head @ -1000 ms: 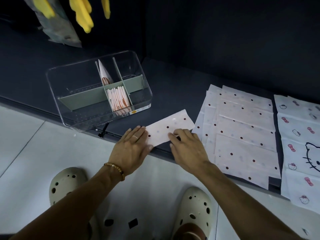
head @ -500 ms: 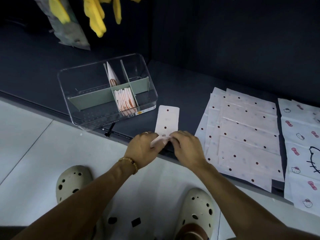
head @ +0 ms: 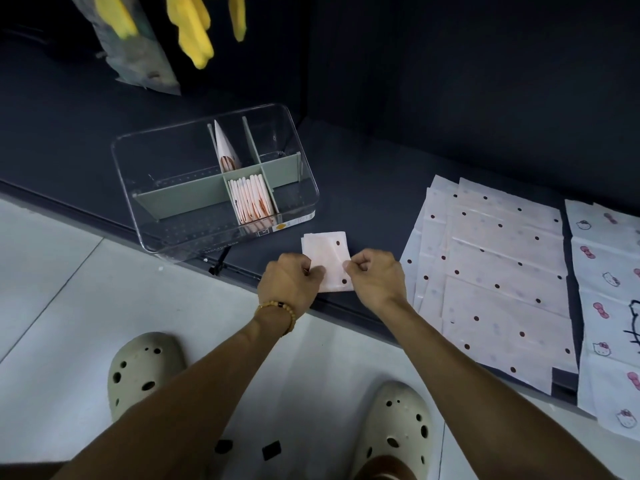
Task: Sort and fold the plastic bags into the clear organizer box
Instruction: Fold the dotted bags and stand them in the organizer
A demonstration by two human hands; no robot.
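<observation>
A small folded plastic bag (head: 327, 258), white with dark dots, lies on the dark worktop (head: 374, 188) close to its near edge, pinched on both sides. The left hand (head: 289, 284) grips the bag's left edge with its fingers curled closed on it, and the right hand (head: 375, 280) pinches the right edge the same way, knuckles up; a beaded bracelet (head: 280, 311) circles the left wrist. At about 10 o'clock from the bag, just beside it, stands the clear organizer box (head: 166, 233) with green dividers (head: 180, 200). Its near middle compartment holds a row of folded bags (head: 251, 199) standing on edge, white with orange print, and one more folded bag (head: 225, 148) leans upright in the compartment behind it. At 3 o'clock from the held bag, near the right hand, a stack of flat dotted bags (head: 491, 282) is spread on the worktop, and farther right lie flat bags with a cartoon cat print (head: 609, 296), their lower ends hanging past the worktop's edge. At 11 o'clock, well apart at the top of the view, yellow gloves (head: 192, 29) hang beside a grey pouch (head: 145, 60). Below, two pale perforated clogs (head: 142, 372) stand on the light tiled floor (head: 52, 299).
</observation>
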